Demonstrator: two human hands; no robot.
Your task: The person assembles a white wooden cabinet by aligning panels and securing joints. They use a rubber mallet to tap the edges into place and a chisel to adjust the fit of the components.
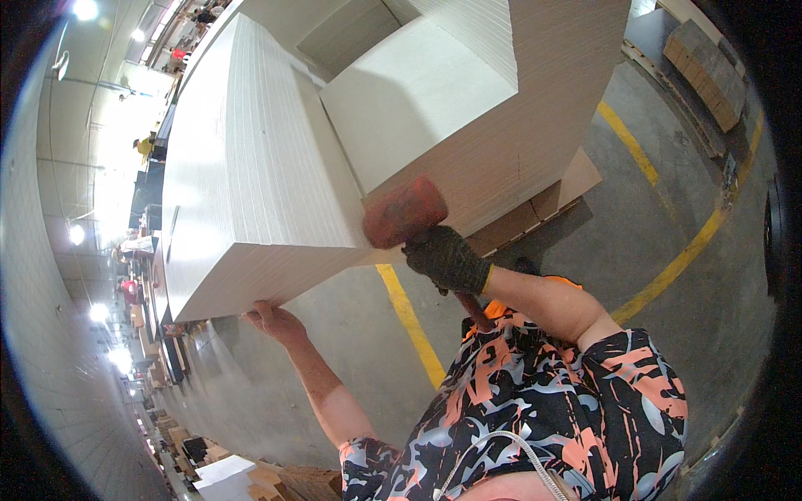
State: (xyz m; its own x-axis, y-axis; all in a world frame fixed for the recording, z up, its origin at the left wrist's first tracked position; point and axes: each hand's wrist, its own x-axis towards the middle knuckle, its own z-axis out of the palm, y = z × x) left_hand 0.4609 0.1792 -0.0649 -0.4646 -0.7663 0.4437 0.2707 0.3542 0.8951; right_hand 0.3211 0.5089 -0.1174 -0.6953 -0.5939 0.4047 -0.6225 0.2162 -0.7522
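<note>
My right hand [448, 260] wears a dark knit glove with a yellow cuff and grips the handle of a mallet. The mallet's worn red head [406, 211], slightly blurred, is in front of the near edge of the stacked white boards, close to the gap between two stacks; contact cannot be told. My left hand [276, 320] is bare. Its fingers rest against the near side of the taller left stack of white boards [269, 188], by a lower corner. A lower stack of white boards [413, 106] adjoins it on the right.
A wooden pallet [532, 219] shows beneath the boards. Yellow lines [410, 325] mark the concrete floor. More stacked boards [705, 72] stand at the upper right. Cardboard and boards [232, 476] lie at lower left. A person in yellow [145, 147] is far off at left.
</note>
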